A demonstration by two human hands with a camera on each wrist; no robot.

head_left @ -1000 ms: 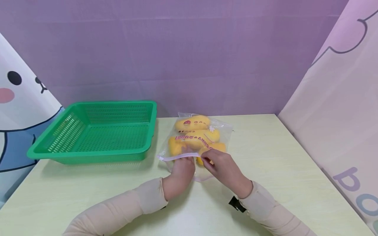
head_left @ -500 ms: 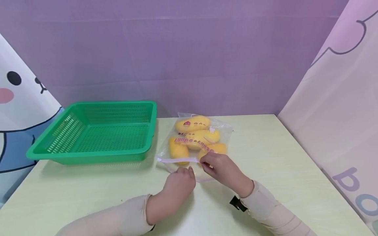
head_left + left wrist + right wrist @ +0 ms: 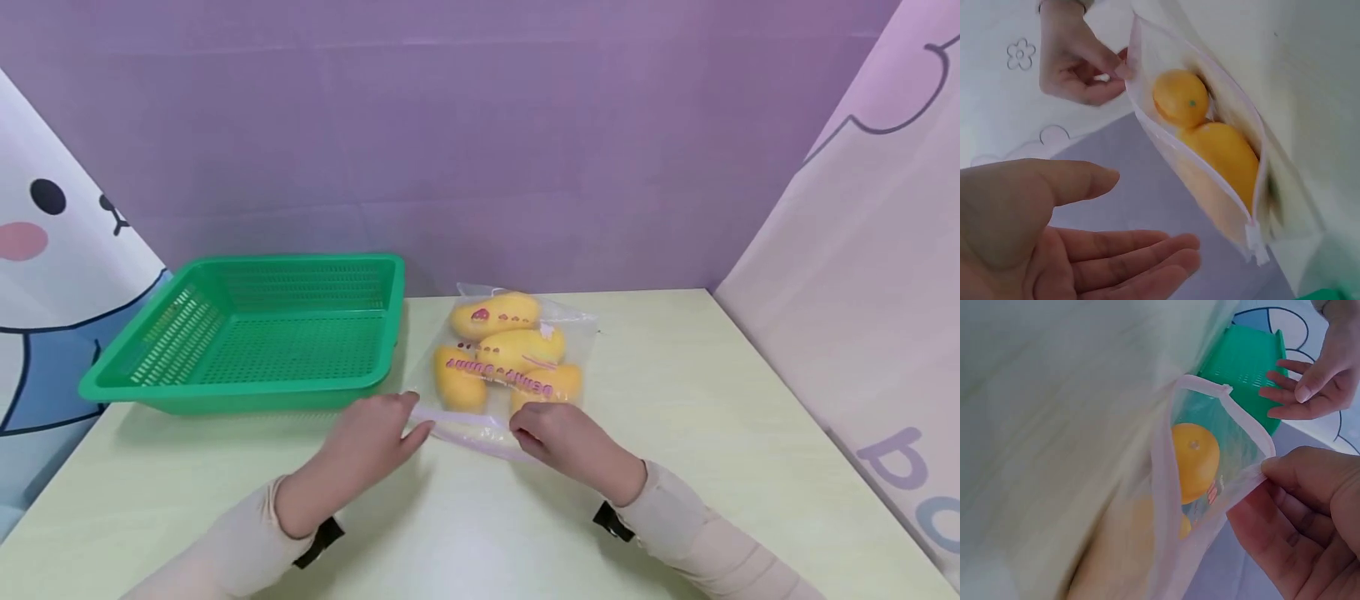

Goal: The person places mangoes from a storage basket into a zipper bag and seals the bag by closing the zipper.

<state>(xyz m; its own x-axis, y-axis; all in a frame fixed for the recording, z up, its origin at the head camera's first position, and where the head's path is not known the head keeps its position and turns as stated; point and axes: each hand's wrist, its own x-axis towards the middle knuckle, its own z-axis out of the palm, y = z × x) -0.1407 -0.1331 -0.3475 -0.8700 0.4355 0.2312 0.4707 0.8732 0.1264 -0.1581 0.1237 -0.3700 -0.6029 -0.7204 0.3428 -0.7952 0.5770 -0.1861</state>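
A clear zip bag (image 3: 576, 320) with pink print lies on the table, holding several yellow mangoes (image 3: 520, 348). Its lilac-edged mouth faces me and gapes in both wrist views. My right hand (image 3: 566, 442) pinches the upper edge of that mouth between thumb and curled fingers, right of its middle. My left hand (image 3: 363, 446) hovers by the left end of the mouth, thumb and fingers spread apart and holding nothing. In the left wrist view the zip's small slider (image 3: 1255, 236) sits at that end, beyond the left fingertips.
A green plastic basket (image 3: 225, 388) with slotted sides stands at the left back of the pale table (image 3: 675, 375), close to the bag. A purple cloth backdrop (image 3: 480, 150) rises behind the table, with printed cloth on both sides.
My left hand has come out of the bag's mouth and moved left to its left end, fingers spreading. My right hand keeps its pinch on the edge.
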